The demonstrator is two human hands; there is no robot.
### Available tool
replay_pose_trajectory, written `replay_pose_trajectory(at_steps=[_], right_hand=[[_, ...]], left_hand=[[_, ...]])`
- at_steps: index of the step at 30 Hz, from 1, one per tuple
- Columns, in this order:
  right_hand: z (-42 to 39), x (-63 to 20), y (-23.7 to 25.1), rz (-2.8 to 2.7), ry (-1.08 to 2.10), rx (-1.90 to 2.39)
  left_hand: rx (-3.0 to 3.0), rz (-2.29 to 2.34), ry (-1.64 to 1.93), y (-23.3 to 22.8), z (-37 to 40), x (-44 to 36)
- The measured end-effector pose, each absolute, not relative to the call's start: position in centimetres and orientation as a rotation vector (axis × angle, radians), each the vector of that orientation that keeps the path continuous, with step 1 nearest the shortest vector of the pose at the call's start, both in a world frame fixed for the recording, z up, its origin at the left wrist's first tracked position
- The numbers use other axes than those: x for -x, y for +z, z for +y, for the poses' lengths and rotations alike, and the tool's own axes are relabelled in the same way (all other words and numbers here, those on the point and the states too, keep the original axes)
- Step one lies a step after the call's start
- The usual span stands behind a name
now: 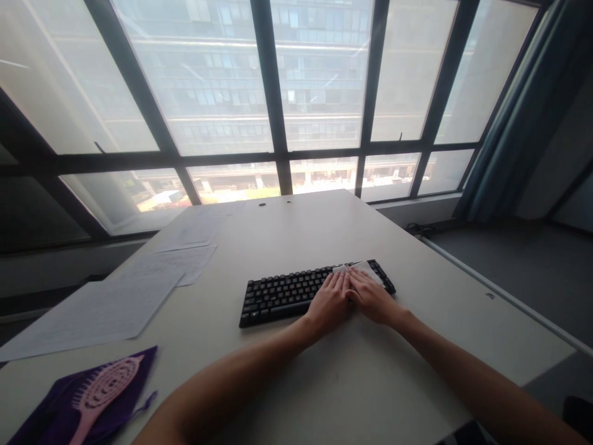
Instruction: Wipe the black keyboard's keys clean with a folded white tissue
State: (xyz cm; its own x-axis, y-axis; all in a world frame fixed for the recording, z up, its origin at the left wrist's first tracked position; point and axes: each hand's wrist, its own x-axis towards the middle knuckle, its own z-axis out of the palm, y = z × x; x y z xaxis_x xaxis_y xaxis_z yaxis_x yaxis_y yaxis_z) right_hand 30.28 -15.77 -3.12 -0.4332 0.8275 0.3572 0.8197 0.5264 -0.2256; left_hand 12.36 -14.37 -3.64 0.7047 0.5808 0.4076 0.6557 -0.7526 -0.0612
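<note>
A black keyboard (pixel 282 294) lies across the middle of a pale table (pixel 324 235). A small white cloth or wipe (pixel 359 269) rests on the keyboard's right end. My left hand (pixel 330 301) lies flat on the keys with its fingertips on the near edge of the cloth. My right hand (pixel 372 296) lies right beside it, fingers extended and pressing on the same cloth. Both hands touch each other at the thumbs. Neither hand is closed around anything.
Several sheets of white paper (pixel 111 303) are spread over the left side of the table. A pink hairbrush (pixel 104 392) lies on a purple pouch (pixel 55 414) at the near left corner. Large windows (pixel 278 93) stand behind the table, a curtain (pixel 523 123) at the right.
</note>
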Motion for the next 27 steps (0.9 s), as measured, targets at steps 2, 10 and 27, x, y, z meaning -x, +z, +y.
replay_pose_trajectory(at_steps=[2,10,27], right_hand=[[-16.2,-30.3,-3.2,-2.341,0.018,1.336],[-18.3,-29.7,-3.6,-2.322,-0.070,1.390],[-18.6,-29.4,-3.5,-2.386,-0.073,1.504]], left_hand=[[2.688,-0.971,-0.558,-3.7,-14.5,-12.4],[2.748,-0.937,-0.552,-3.9,-14.3,-12.1],[2.772,-0.971,-0.550,-3.3,-14.7,-12.0]])
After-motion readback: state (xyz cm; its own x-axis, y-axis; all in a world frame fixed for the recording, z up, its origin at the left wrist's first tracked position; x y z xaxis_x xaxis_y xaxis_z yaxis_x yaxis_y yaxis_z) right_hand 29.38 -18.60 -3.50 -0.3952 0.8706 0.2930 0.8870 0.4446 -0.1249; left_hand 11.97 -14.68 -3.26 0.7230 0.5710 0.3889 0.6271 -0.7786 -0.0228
